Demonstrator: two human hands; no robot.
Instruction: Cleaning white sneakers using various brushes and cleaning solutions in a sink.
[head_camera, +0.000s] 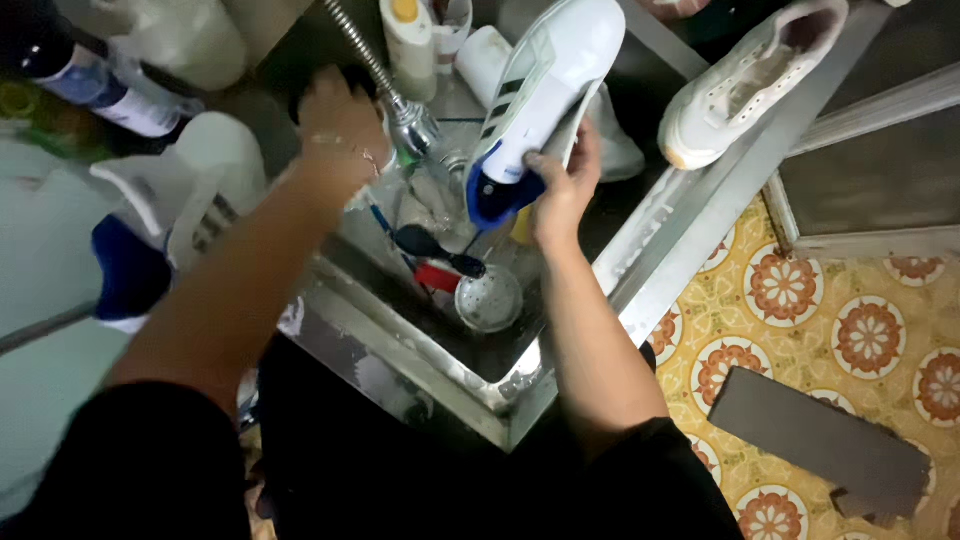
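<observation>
Steel sink set over patterned yellow-and-red floor tiles, shot from overhead. Right hand is clamped on the heel end of a white sneaker with dark side stripes and blue heel – held toe-up at 12 o'clock over the basin, probably so water drains into the sink. Left hand reaches to 11 o'clock at the chrome faucet with its ribbed metal hose; fingers hidden behind it, so I cannot tell if it grips anything. 2 more white shoes: one propped on the sink rim at 2 o'clock, one at 9 o'clock. Brushes and a round perforated strainer lie in the basin. Bottle at 10 o'clock.
</observation>
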